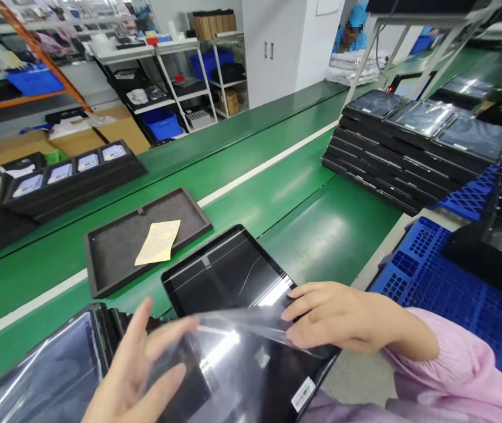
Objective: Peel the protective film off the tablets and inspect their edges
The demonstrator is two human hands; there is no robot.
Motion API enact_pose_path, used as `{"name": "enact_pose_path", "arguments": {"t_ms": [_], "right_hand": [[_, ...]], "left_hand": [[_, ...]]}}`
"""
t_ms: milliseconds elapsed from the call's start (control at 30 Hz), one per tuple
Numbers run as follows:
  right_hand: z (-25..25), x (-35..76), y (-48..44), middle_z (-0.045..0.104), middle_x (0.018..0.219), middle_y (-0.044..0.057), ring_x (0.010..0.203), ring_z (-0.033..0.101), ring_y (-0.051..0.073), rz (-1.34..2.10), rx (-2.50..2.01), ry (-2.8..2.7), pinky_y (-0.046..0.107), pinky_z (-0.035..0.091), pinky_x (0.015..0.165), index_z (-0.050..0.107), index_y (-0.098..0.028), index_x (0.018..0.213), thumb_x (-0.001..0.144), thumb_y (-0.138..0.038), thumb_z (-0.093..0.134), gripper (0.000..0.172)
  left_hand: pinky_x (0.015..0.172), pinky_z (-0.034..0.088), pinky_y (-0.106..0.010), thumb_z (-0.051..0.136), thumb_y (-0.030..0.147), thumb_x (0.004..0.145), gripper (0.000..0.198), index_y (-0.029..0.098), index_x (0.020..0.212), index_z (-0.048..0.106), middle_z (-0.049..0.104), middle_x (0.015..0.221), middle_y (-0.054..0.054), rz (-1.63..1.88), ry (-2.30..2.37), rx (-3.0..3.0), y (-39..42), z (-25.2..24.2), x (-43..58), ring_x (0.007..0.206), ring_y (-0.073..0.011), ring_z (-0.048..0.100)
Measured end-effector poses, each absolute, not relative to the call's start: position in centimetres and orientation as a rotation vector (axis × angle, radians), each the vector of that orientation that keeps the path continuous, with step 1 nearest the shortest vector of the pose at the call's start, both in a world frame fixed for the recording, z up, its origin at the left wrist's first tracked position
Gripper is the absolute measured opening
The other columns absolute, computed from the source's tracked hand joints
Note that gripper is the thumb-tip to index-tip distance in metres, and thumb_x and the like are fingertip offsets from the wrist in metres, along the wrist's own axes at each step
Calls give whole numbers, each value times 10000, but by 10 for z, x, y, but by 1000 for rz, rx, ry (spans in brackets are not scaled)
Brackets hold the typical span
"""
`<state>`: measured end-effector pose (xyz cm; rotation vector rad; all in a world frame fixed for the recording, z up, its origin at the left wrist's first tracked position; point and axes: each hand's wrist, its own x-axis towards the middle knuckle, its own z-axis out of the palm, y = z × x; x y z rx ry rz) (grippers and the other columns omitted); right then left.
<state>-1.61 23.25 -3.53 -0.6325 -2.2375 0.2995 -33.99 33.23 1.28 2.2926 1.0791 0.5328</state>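
One clear film [242,323] between hands [334,320]

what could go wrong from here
The clear film between the left hand and the right hand might crease or tear. The black panel looks glossy, so bare fingers could smudge it. The yellow sheet overlaps the dark tray at its near rim; a bump might knock it off.

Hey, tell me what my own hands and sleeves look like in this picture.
Your left hand and right hand are both bare, without gloves, and no rings show; the left is somewhat blurred. The right sleeve is pale pink-lilac, loose and puffy, gathered at the cuff, with no markings visible. The left sleeve is out of view.
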Motion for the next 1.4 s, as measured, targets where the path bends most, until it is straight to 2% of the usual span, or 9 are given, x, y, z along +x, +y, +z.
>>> {"name": "enact_pose_path", "arguments": {"t_ms": [133, 233, 400, 533, 700, 867, 1033, 1200, 1400], "right_hand": [[-33, -21, 239, 488, 1384, 130, 1330, 394, 159, 325, -659, -2201, 344, 422, 1021, 521, -207, 1274, 953, -94, 314, 398], [-32, -22, 256, 396, 1457, 84, 1410, 216, 261, -2, -862, -2128, 500, 260, 1102, 688, -246, 984, 942, -273, 508, 186], [-29, -25, 312, 573, 1280, 45, 1266, 398, 304, 91, -1085, -2020, 513, 302, 1053, 663, -204, 606, 822, -438, 666, 318], [-27, -30, 349, 646, 1123, 40, 1136, 493, 284, 363, -1332, -1598, 533, 352, 995, 566, -184, 525, 802, -392, 665, 360], [-22, -21, 333, 671, 1030, 57, 1086, 561, 269, 701, -1137, -1378, 488, 387, 995, 495, -201, 467, 814, -699, 453, 608], [-26, -6, 291, 619, 658, 46, 580, 599, 192, 986, -1293, -1170, 365, 513, 604, 535, -214, 685, 770, -825, 262, 675], [-37, -28, 270, 699, 833, 58, 722, 653, 222, 958, -1802, -1428, 329, 510, 660, 582, -189, 921, 655, -536, 706, 454], [-44, -40, 259, 695, 1073, 121, 1006, 648, 306, 1009, -1729, -1309, 392, 534, 841, 595, -183, 983, 700, -499, 653, 429], [-47, -24, 251, 744, 792, 72, 661, 709, 273, 1022, -1591, -1139, 278, 565, 475, 690, -331, 722, 691, -408, 737, 95]], "left_hand": [[1027, 412, -529, 430, 178, 869, 857, 356, 1458, -167, 668, 1203, -23, 487, 826, 2637, 352, 14, -321, 1210, -249, 552], [1094, 288, -560, 391, 84, 812, 806, 349, 1493, 49, 670, 1199, -30, 467, 727, 2879, 363, 7, -319, 1178, -246, 574], [1101, 267, -577, 381, 84, 742, 578, 249, 1266, 557, 634, 1252, -75, 337, 788, 2869, 364, 8, -322, 1173, -266, 578], [1109, 253, -586, 376, 109, 735, 581, 248, 1272, 547, 664, 1207, -40, 343, 890, 2663, 365, 13, -319, 1183, -254, 568], [1091, 229, -629, 409, 143, 748, 480, 331, 1095, 682, 634, 1254, -22, 281, 811, 2529, 369, 17, -319, 1265, -286, 490], [1022, -58, -751, 447, 97, 753, 431, 330, 1005, 707, 639, 1246, -60, 87, 391, 2852, 313, 24, -315, 1279, -334, 464], [1102, 260, -595, 494, 201, 864, 370, 156, 1220, 584, 579, 1297, -179, -122, 70, 3125, 238, 36, -316, 1261, -297, 489], [1139, 285, -421, 457, 219, 914, 261, 197, 1116, 621, 636, 1232, -64, 137, 145, 3162, 218, 62, -349, 1242, -197, 496], [1023, 410, -438, 416, 164, 838, 296, 189, 1030, 639, 655, 1136, -111, 951, 1337, 2702, 249, 47, -443, 1144, -234, 552]]}}
